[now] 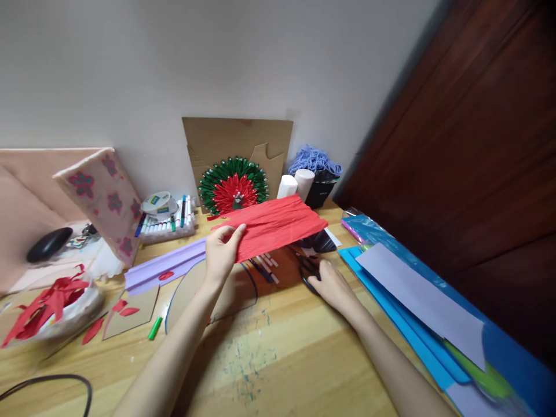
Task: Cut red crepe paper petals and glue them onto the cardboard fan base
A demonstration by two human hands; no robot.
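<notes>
L hand (pixel 220 255) pinches red crepe paper (pixel 280 223) nr L end, long axis approx L–R; R hand (pixel 333 285), gripping scissors (pixel 308 267), nr R end.

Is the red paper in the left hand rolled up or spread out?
Spread out: the left hand holds the red paper as a broad, wrinkled sheet. Whether it's layered, I cannot tell.

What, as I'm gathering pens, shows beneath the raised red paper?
Several pens and part of a curved cardboard piece show below the red paper, held by the left hand. Whatever the paper covers cannot be seen.
</notes>
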